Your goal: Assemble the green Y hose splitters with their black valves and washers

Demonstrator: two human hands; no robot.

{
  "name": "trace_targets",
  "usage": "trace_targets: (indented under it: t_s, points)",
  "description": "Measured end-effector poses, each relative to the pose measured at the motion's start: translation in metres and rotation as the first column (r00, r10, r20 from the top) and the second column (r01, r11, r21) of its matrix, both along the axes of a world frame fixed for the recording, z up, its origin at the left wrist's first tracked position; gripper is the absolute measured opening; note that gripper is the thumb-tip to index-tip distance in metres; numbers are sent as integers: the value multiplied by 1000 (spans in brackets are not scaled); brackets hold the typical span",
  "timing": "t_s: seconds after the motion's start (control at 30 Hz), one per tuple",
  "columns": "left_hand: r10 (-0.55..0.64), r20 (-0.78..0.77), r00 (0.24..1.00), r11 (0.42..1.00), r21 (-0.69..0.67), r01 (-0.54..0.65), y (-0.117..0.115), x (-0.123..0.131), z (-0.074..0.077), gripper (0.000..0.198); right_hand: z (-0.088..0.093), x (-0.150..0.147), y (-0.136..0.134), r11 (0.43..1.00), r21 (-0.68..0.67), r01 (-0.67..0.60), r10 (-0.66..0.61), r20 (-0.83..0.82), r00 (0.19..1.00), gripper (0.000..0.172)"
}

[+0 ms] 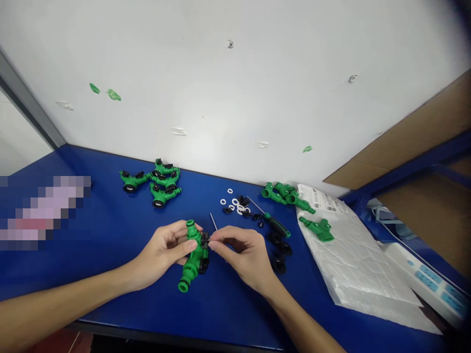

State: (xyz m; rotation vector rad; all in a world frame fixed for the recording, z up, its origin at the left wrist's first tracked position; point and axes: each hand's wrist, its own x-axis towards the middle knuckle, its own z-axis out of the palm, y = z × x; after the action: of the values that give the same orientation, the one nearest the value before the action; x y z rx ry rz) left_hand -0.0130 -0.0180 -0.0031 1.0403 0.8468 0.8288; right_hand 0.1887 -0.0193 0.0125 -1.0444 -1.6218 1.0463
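Note:
My left hand [167, 247] is closed around a green two-way hose splitter [195, 257], which is tilted above the table. Black valve knobs [203, 265] sit on the splitter's right side. With thumb and fingertips pinched together, my right hand [241, 250] touches the upper black knob. Something tiny is between those fingertips, too small to make out. A thin metal rod [213, 220] shows just behind the right hand; its other end is hidden.
Several green splitters [162, 193] with black knobs lie at the back left. White washers [240, 209], small black parts and a screwdriver [276, 225] lie beyond my right hand. Further right are black caps [279, 265], bare green bodies [318, 228], a white packing bag [353, 274] and a power strip [427, 277].

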Motion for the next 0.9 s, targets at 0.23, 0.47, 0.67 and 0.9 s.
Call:
trace_targets:
  t_s: [0.23, 0.47, 0.67, 0.9]
  points:
    - [-1, -5, 1000, 999, 48, 2, 1, 1, 2, 28, 0, -2, -1, 998, -66, 8, -10, -32, 999, 8]
    - [3, -58, 998, 998, 61, 0, 3, 3, 2, 33, 5, 1, -1, 991, -116, 72, -75, -17, 997, 9]
    - [-8, -71, 997, 999, 54, 11, 3, 3, 0, 33, 11, 9, 1, 997, -74, 21, -15, 81, 997, 18]
    - [-12, -70, 997, 999, 39, 15, 2, 4, 4, 31, 9, 5, 3, 981, -181, -69, 103, 186, 977, 28]
